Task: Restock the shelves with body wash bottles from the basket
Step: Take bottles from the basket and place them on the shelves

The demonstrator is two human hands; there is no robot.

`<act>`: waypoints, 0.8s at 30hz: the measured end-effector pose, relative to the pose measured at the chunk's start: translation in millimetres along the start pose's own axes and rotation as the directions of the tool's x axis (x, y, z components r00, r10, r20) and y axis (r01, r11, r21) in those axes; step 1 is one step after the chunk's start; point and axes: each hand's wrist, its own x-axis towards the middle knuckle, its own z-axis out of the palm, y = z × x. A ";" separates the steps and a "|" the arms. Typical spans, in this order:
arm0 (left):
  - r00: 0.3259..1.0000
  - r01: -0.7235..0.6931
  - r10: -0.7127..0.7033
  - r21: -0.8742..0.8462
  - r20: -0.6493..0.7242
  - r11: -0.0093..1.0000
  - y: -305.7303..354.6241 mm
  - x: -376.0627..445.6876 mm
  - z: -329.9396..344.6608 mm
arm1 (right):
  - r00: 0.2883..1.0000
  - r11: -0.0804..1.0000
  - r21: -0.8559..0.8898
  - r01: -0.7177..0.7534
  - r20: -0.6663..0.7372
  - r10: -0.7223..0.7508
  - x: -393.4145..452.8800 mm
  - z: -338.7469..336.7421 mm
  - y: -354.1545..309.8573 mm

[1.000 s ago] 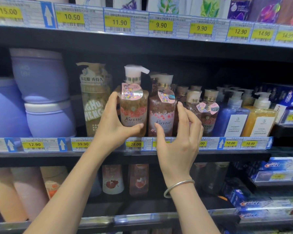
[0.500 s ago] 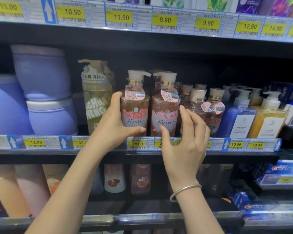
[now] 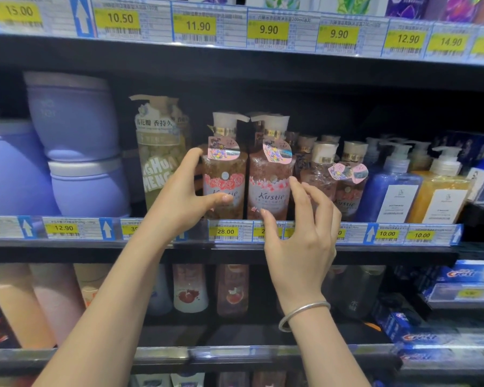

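Dark store shelving [image 3: 235,255], tiers stacked; yellow price tags [image 3: 268,29] along edges; dim lighting.

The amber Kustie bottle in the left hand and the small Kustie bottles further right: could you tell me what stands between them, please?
In the head view, one pink Kustie bottle stands between the amber Kustie bottle and the small Kustie bottles; the right hand reaches at it.

Bottles pack the middle shelf [image 3: 235,248] edge to edge (open room only above the pumps).
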 end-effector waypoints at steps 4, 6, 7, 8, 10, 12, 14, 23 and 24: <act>0.999 0.037 -0.036 0.049 -0.028 0.998 3.4 -3.5 1.2 | 1.000 1.000 -0.019 -0.005 0.026 0.005 -0.9 -3.1 -0.2; 0.996 0.063 -0.055 0.108 -0.077 0.992 7.5 -10.1 2.2 | 0.999 1.000 -0.028 0.001 0.039 0.000 -0.5 -5.8 -0.8; 0.991 0.076 -0.057 0.152 -0.123 0.985 11.0 -14.8 1.3 | 0.999 0.999 -0.033 0.004 0.047 -0.003 0.5 -7.8 -1.3; 0.983 0.077 -0.039 0.207 -0.179 0.975 14.9 -20.0 -0.6 | 0.998 0.999 -0.036 0.007 0.055 -0.005 1.9 -10.2 -2.2; 0.957 0.032 0.066 0.328 -0.282 0.944 21.3 -31.0 -6.3 | 0.997 0.999 -0.040 0.011 0.071 -0.008 5.6 -15.6 -5.6; 0.932 -0.020 0.172 0.429 -0.319 0.903 25.5 -40.0 -12.4 | 0.996 0.999 -0.048 0.018 0.092 -0.014 9.2 -20.9 -10.9; 0.919 -0.026 0.220 0.505 -0.328 0.863 27.1 -46.4 -16.4 | 0.992 0.998 -0.053 0.023 0.126 -0.016 11.7 -24.5 -17.6; 0.889 0.063 0.248 0.640 -0.385 0.766 28.2 -81.5 -19.8 | 0.970 0.996 0.054 0.066 0.231 -0.077 2.5 -35.0 -39.0; 0.881 0.093 0.241 0.650 -0.406 0.754 30.2 -89.2 -19.1 | 0.966 0.994 0.085 0.068 0.242 -0.087 0.6 -36.3 -39.2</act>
